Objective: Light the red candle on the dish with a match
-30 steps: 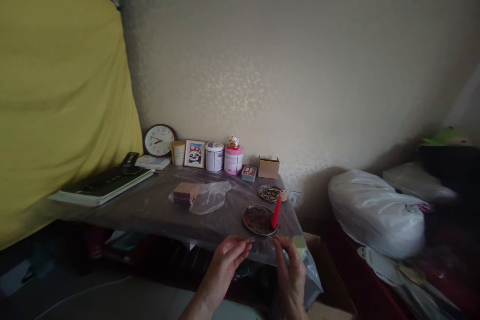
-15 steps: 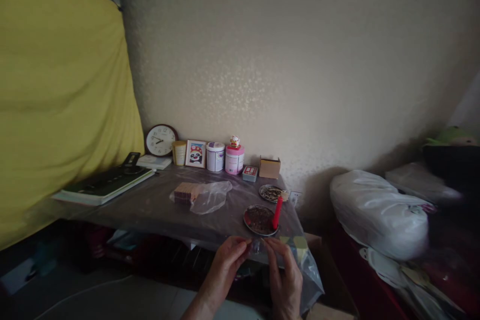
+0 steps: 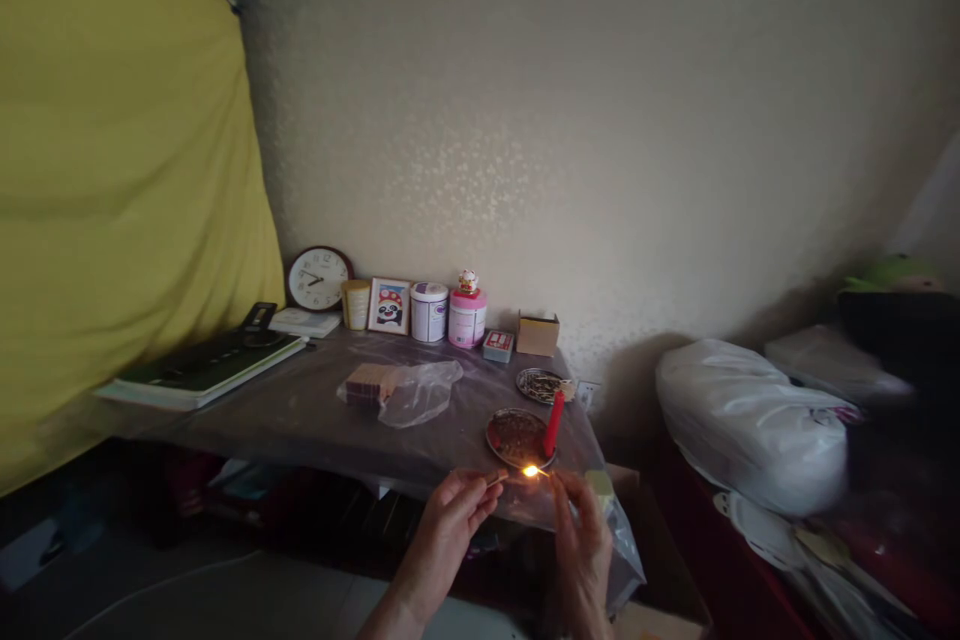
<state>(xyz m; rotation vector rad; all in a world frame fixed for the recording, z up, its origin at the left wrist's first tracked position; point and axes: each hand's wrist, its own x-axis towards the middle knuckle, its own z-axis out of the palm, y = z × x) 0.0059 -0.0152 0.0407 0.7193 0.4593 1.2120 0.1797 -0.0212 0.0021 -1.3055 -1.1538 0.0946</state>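
Between the fingertips of my right hand (image 3: 583, 530) is a match (image 3: 543, 473), its left end burning with a bright yellow flame. My left hand (image 3: 454, 515) pinches a small matchbox (image 3: 496, 481), mostly covered by the fingers. Both hands are over the table's front edge, a short way apart. Just beyond the flame, a red candle (image 3: 554, 423) stands, slightly tilted, at the right side of a dark-stained round metal plate (image 3: 490, 437). No flame shows on the candle. Behind it, a second round plate (image 3: 520, 384) holds several thin sticks that look like used matches.
A plastic-covered table (image 3: 330, 420) carries a pack of small boxes (image 3: 367, 384) in clear wrap. Along the wall stand a clock (image 3: 319, 278), a panda picture (image 3: 389, 306), tins (image 3: 429, 313) and a cardboard box (image 3: 537, 334). White bags (image 3: 750, 425) lie at right.
The match has caught fire. My right hand has moved slightly right, away from my left hand, and the matchbox now shows in my left fingers.
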